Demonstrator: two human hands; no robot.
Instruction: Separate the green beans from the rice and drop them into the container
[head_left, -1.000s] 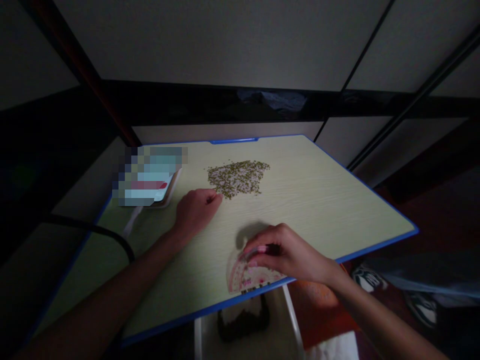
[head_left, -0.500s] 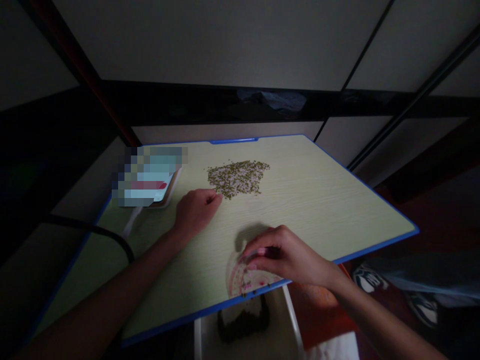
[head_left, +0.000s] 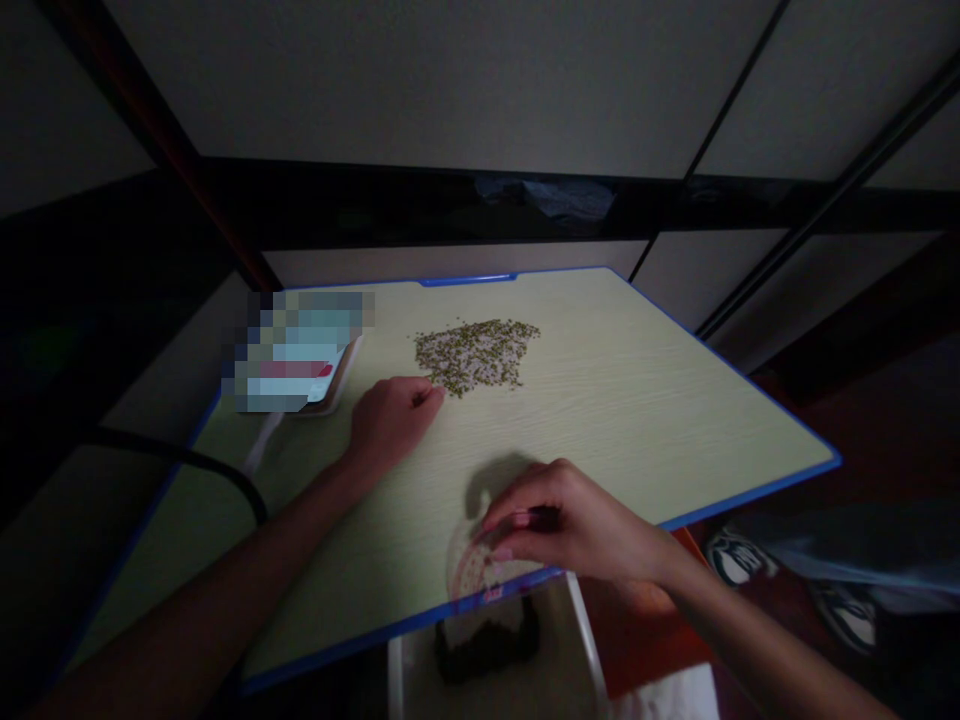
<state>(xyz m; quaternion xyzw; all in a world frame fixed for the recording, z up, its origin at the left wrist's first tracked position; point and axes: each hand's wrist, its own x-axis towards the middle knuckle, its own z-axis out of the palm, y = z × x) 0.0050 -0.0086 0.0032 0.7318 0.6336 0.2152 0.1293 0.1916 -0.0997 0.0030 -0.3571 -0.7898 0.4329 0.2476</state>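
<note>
My right hand (head_left: 559, 525) pinches a clear protractor (head_left: 469, 570) with pink markings, which lies at the near edge of the table and reaches a little over it. A few small grains show near its edge. My left hand (head_left: 394, 420) rests on the tabletop as a closed fist, thumb side toward the pile; anything inside its fingers is hidden. Just beyond it spreads a flat pile of small green and pale grains (head_left: 476, 355). Under the table's edge stands a white bin (head_left: 589, 640) with a dark heap of grains (head_left: 487, 645) inside.
The pale folding table (head_left: 637, 400) has a blue rim. A phone (head_left: 300, 385), partly blurred, lies at its left on a tray-like base, near a black cable (head_left: 217, 465). Cabinet doors (head_left: 450, 90) stand behind. At right are a person's shoes (head_left: 739, 560).
My right hand has moved slightly down and toward me, bringing the protractor further over the table's near edge, and the grains at that edge are fewer. My left hand stays still.
</note>
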